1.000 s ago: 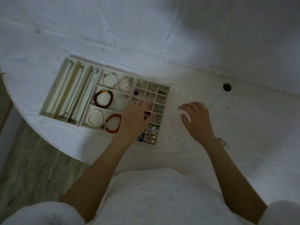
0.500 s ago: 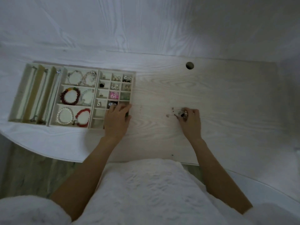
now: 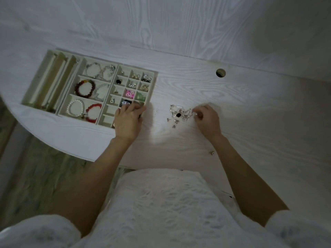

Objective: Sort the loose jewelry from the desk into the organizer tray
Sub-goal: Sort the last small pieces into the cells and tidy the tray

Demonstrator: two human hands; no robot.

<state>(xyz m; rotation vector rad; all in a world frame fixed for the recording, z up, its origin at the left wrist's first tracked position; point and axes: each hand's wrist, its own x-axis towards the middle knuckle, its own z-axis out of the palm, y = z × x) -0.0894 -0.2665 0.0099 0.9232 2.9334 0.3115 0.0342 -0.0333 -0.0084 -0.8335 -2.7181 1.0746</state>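
A cream organizer tray [image 3: 155, 76] lies at the desk's left, with long slots, bracelet compartments and a grid of small cells holding earrings. My left hand [image 3: 128, 120] rests flat on the tray's near right corner, covering a few cells. A small pile of loose jewelry [image 3: 180, 114], silver pieces and one dark stone, lies on the desk to the right of the tray. My right hand [image 3: 207, 119] sits at the pile's right edge, fingertips pinched together on a small silver piece [image 3: 197, 114].
The white wood-grain desk [image 3: 250, 113] has a round cable hole [image 3: 220, 72] at the back. One tiny loose piece [image 3: 212, 153] lies near the front edge by my right forearm. The desk's curved left edge drops to the floor [image 3: 35, 167].
My right hand shifted right off the pile, which now lies uncovered, and its fingertips pinch a piece. My left hand stays on the tray's corner.
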